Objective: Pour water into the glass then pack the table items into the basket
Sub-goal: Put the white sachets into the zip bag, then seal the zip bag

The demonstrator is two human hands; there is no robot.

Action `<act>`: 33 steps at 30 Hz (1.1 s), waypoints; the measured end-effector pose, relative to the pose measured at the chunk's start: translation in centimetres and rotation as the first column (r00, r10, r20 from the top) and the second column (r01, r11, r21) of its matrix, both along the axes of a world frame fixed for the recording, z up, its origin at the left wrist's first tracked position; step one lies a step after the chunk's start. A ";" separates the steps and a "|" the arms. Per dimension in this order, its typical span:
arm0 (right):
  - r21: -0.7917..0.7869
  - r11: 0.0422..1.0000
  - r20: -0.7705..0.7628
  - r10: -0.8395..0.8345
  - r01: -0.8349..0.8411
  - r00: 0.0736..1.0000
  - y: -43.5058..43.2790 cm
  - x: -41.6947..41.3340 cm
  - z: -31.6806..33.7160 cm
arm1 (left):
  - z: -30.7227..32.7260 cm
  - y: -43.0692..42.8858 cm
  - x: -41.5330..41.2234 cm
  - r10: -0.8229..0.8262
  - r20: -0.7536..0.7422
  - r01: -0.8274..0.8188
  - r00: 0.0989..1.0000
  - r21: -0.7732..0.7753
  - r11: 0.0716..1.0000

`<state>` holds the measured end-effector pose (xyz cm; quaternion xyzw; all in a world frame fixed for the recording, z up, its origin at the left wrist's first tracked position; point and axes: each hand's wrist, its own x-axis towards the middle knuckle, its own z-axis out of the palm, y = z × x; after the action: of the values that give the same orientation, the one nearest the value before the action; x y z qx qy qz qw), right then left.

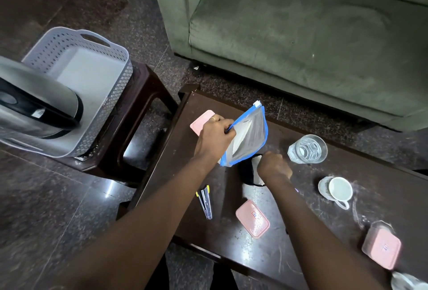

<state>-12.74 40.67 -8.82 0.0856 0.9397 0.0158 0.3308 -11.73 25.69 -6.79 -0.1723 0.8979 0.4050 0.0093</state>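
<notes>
My left hand (214, 138) grips the edge of a grey zip pouch with blue trim (249, 135), held tilted above the dark table (289, 232). My right hand (273, 167) is curled on a black and white cloth item (249, 172) lying just below the pouch. A glass (307, 149) holding water stands to the right. The grey perforated basket (92, 74) sits on a dark stool at the left, with a silver kettle (34, 109) in it.
On the table lie three pink-lidded boxes (200, 123) (253, 218) (381, 247), a stapler-like tool (205, 200), and a white cup (340, 189) on a saucer. Another glass object (407, 281) shows at the bottom right corner. A green sofa (301, 35) stands behind.
</notes>
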 end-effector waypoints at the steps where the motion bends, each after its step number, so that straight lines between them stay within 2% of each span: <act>1: 0.007 1.000 -0.026 0.014 -0.014 1.000 0.0 0.1 -0.2 | -0.1 0.1 0.0 -0.007 0.001 0.007 1.000 -0.001 1.000; 4: 0.027 0.995 -0.098 0.102 -0.100 0.990 0.2 0.6 -0.7 | -0.3 0.2 0.1 -0.026 -0.002 0.026 1.000 0.022 0.999; 7: 0.038 0.974 -0.088 0.226 -0.224 0.970 0.9 1.2 -1.1 | -0.3 0.3 0.0 -0.053 0.007 0.053 0.999 0.028 0.998; 9: 0.020 0.972 -0.105 0.236 -0.235 0.966 1.6 1.3 -1.3 | -0.2 0.3 -0.1 -0.071 0.016 0.070 0.997 0.035 0.997; 11: -0.076 0.989 -0.198 0.107 -0.124 0.974 2.2 1.1 -1.1 | -0.3 0.3 -0.2 -0.087 0.024 0.086 0.996 0.039 0.996; 13: -0.216 0.976 -0.331 -0.106 0.034 0.938 2.4 0.7 -0.5 | -0.3 0.2 -0.2 -0.094 0.030 0.093 0.995 0.048 0.995; 15: -0.370 0.918 -0.432 -0.307 0.144 0.848 2.4 -0.3 0.4 | -0.2 0.3 -0.3 -0.098 0.031 0.095 0.995 0.066 0.993; 17: -0.546 0.818 -0.439 -0.461 0.179 0.771 2.1 -1.5 1.2 | 0.0 0.3 -0.4 -0.105 0.033 0.102 0.994 0.082 0.991; 19: -0.741 0.632 -0.288 -0.605 0.227 0.742 1.5 -2.9 1.6 | 0.2 0.3 -0.4 -0.116 0.039 0.111 0.993 0.104 0.988; 21: -0.848 0.455 -0.096 -0.637 0.273 0.765 0.8 -3.8 1.9 | 0.3 0.1 -0.6 -0.146 0.052 0.138 0.988 0.133 0.981; 23: -0.880 0.432 -0.065 -0.520 0.197 0.852 0.4 -4.2 2.1 | 0.5 0.0 -0.7 -0.205 0.070 0.194 0.976 0.140 0.971; 25: -0.903 0.426 -0.112 -0.366 0.059 0.924 0.4 -4.5 2.1 | 0.8 -0.2 -0.9 -0.297 0.101 0.286 0.949 0.115 0.951; 27: -0.903 0.424 -0.194 -0.269 -0.065 0.943 0.8 -4.8 2.1 | 1.2 -0.4 -1.0 -0.412 0.144 0.405 0.900 0.080 0.911; 29: -0.900 0.426 -0.234 -0.282 -0.097 0.930 1.2 -5.1 2.3 | 1.6 -0.8 -1.1 -0.482 0.174 0.481 0.859 0.050 0.875; 33: -0.950 0.311 -0.139 -0.403 -0.008 0.905 1.8 -5.7 2.6 | 2.2 -1.4 -0.9 -0.479 0.192 0.487 0.856 0.007 0.873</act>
<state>-18.46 42.47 -6.18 -0.0018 0.7997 -0.5829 0.1441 -12.61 24.27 -4.54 0.0209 0.9157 0.3527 0.1917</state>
